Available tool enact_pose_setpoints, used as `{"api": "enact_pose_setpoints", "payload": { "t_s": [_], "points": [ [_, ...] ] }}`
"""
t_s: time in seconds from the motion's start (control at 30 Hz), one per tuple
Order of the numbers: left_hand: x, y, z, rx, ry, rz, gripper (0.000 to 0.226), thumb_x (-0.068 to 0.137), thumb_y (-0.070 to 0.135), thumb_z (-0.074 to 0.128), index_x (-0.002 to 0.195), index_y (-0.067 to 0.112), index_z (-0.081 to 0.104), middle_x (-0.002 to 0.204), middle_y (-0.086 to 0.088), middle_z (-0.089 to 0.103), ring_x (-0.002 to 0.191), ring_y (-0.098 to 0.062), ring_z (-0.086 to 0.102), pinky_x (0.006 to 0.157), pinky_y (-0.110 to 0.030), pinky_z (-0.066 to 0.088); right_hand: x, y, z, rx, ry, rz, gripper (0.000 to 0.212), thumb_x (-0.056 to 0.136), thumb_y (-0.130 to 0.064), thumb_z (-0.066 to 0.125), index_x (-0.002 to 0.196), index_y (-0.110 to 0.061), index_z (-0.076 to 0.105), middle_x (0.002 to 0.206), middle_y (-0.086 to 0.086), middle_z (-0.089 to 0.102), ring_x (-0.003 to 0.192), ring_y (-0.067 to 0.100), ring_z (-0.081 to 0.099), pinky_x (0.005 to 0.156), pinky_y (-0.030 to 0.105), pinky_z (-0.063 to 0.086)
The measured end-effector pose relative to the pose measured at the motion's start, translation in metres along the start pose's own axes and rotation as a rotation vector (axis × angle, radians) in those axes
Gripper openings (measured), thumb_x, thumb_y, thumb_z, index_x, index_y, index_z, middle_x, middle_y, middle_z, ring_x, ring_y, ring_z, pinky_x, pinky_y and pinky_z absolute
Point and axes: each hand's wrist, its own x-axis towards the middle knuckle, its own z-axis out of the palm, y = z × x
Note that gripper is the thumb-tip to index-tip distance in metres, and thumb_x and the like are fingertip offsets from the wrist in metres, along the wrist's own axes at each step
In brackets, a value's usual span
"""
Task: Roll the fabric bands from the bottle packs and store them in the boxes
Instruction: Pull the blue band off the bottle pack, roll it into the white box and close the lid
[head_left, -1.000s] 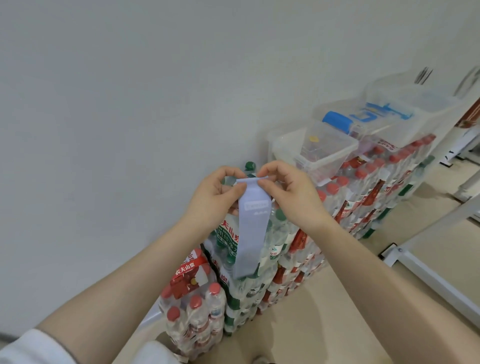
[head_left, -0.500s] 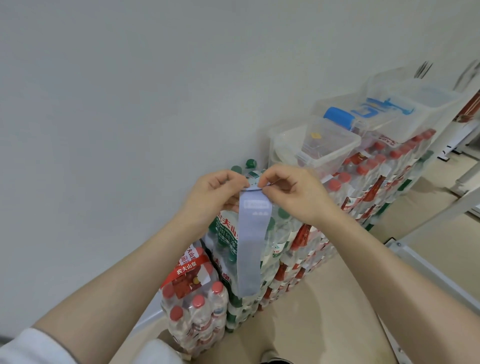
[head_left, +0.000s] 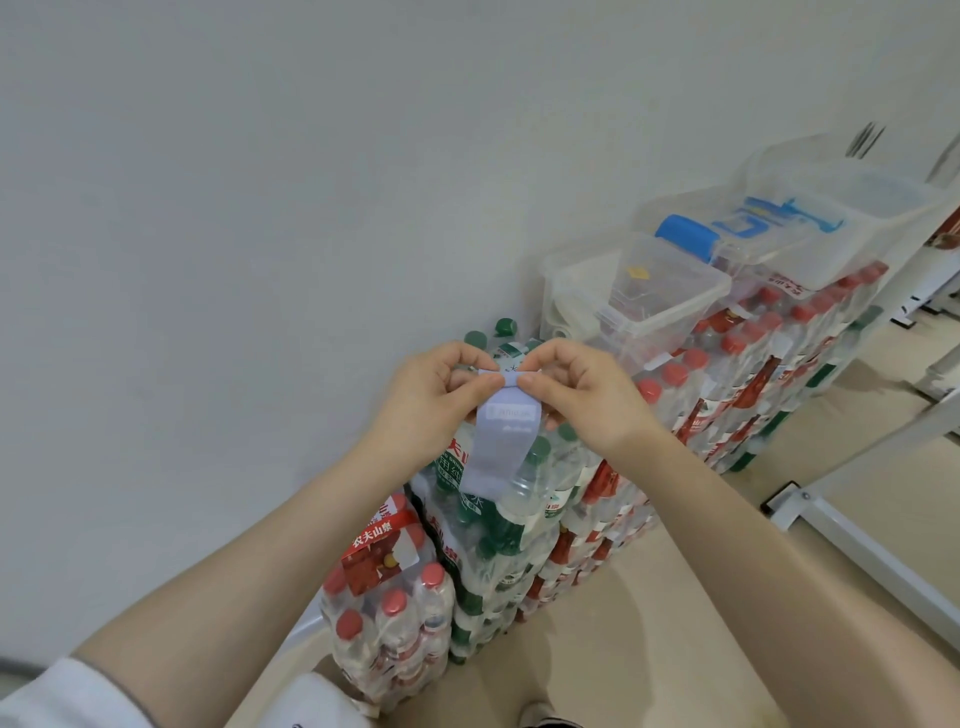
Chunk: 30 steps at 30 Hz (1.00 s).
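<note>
A pale lavender fabric band (head_left: 498, 441) hangs in front of me above the shrink-wrapped bottle packs (head_left: 498, 525) stacked along the wall. Its top end is curled into a small roll between my hands. My left hand (head_left: 434, 402) pinches the roll's left side with thumb and fingers. My right hand (head_left: 576, 397) pinches its right side the same way. The band's free tail drops over a green-capped pack. Clear plastic boxes (head_left: 644, 296) sit on top of the red-capped packs to the right; one holds a blue rolled band (head_left: 685, 236).
A plain white wall runs along the left. More red-capped packs (head_left: 384, 613) stand low in front. A further clear box (head_left: 841, 208) sits at the far right. White metal frame legs (head_left: 857, 525) cross the beige floor on the right.
The hanging tail has grown much shorter as the top end has been wound into a roll between my fingers. Both hands stay at about the same place above the packs.
</note>
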Motion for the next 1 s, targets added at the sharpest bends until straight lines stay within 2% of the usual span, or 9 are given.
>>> {"api": "enact_pose_setpoints", "payload": {
  "t_s": [0.07, 0.17, 0.37, 0.47, 0.57, 0.7, 0.8, 0.87, 1.0],
  "points": [
    [-0.001, 0.000, 0.002, 0.011, -0.006, -0.002, 0.011, 0.089, 0.011, 0.057, 0.080, 0.017, 0.057, 0.060, -0.009, 0.059, 0.057, -0.016, 0.055, 0.061, -0.028, 0.050, -0.001, 0.003, 0.001, 0.036, -0.012, 0.005, 0.016, 0.090, -0.008, 0.056, 0.078, -0.019, 0.057, 0.050, -0.008, 0.058, 0.047, 0.003, 0.049, 0.048, 0.016, 0.043],
    [0.000, -0.001, 0.003, -0.017, -0.036, -0.034, 0.012, 0.091, 0.011, 0.055, 0.080, 0.017, 0.055, 0.060, -0.006, 0.059, 0.053, -0.011, 0.055, 0.057, -0.023, 0.048, -0.001, 0.006, 0.003, 0.139, -0.026, 0.012, 0.017, 0.090, -0.004, 0.054, 0.079, -0.016, 0.057, 0.051, -0.009, 0.060, 0.050, 0.001, 0.054, 0.052, 0.017, 0.047],
    [0.002, 0.000, 0.001, -0.316, -0.088, -0.157, 0.016, 0.088, -0.001, 0.054, 0.080, 0.012, 0.057, 0.067, -0.002, 0.065, 0.059, -0.011, 0.060, 0.061, -0.019, 0.052, -0.001, -0.001, -0.004, 0.188, -0.007, -0.010, 0.017, 0.085, 0.005, 0.058, 0.080, -0.011, 0.061, 0.068, 0.006, 0.059, 0.050, 0.000, 0.054, 0.052, 0.012, 0.044],
    [0.001, 0.000, 0.002, -0.221, -0.069, -0.117, 0.018, 0.087, -0.003, 0.056, 0.079, 0.013, 0.058, 0.061, 0.001, 0.060, 0.057, -0.008, 0.056, 0.061, -0.017, 0.050, -0.002, 0.000, -0.002, 0.089, 0.002, -0.031, 0.020, 0.084, 0.003, 0.060, 0.079, -0.017, 0.061, 0.074, 0.000, 0.059, 0.049, -0.003, 0.050, 0.048, 0.009, 0.039],
    [0.001, 0.001, 0.005, -0.115, -0.023, -0.069, 0.019, 0.085, -0.005, 0.057, 0.078, 0.013, 0.059, 0.068, -0.004, 0.056, 0.058, -0.012, 0.051, 0.064, -0.020, 0.045, 0.001, 0.002, 0.002, 0.083, 0.002, -0.043, 0.014, 0.083, -0.008, 0.064, 0.078, -0.021, 0.060, 0.072, -0.007, 0.057, 0.054, 0.002, 0.050, 0.051, 0.013, 0.041],
    [0.000, 0.004, 0.005, -0.088, -0.003, -0.053, 0.020, 0.083, -0.007, 0.057, 0.076, 0.011, 0.059, 0.069, -0.003, 0.057, 0.057, -0.011, 0.050, 0.064, -0.022, 0.045, 0.006, 0.003, 0.000, 0.011, 0.034, -0.019, 0.001, 0.085, -0.020, 0.064, 0.085, -0.020, 0.063, 0.060, 0.001, 0.053, 0.052, 0.009, 0.050, 0.050, 0.019, 0.045],
    [-0.003, 0.008, 0.003, -0.080, 0.004, -0.053, 0.021, 0.083, -0.008, 0.057, 0.075, 0.011, 0.059, 0.069, -0.003, 0.057, 0.054, -0.007, 0.052, 0.059, -0.017, 0.045, 0.005, 0.004, 0.000, -0.056, -0.027, -0.006, 0.011, 0.089, -0.022, 0.060, 0.085, -0.013, 0.065, 0.061, 0.003, 0.056, 0.052, 0.008, 0.052, 0.052, 0.019, 0.046],
    [-0.007, 0.010, 0.003, -0.101, -0.004, -0.081, 0.020, 0.084, -0.008, 0.056, 0.078, 0.011, 0.059, 0.067, 0.001, 0.058, 0.050, -0.001, 0.055, 0.055, -0.014, 0.047, 0.003, 0.004, 0.002, -0.056, -0.031, -0.009, 0.012, 0.089, -0.019, 0.059, 0.081, -0.012, 0.064, 0.065, 0.004, 0.059, 0.052, 0.007, 0.052, 0.053, 0.019, 0.045],
    [-0.007, 0.009, 0.002, -0.163, -0.028, -0.220, 0.026, 0.086, -0.003, 0.055, 0.105, 0.014, 0.053, 0.079, -0.007, 0.065, 0.065, -0.016, 0.059, 0.069, -0.030, 0.053, 0.000, 0.008, 0.007, -0.032, 0.033, -0.041, 0.012, 0.088, -0.015, 0.061, 0.075, -0.018, 0.061, 0.063, -0.001, 0.057, 0.057, 0.010, 0.052, 0.060, 0.029, 0.049]
  ]
}}
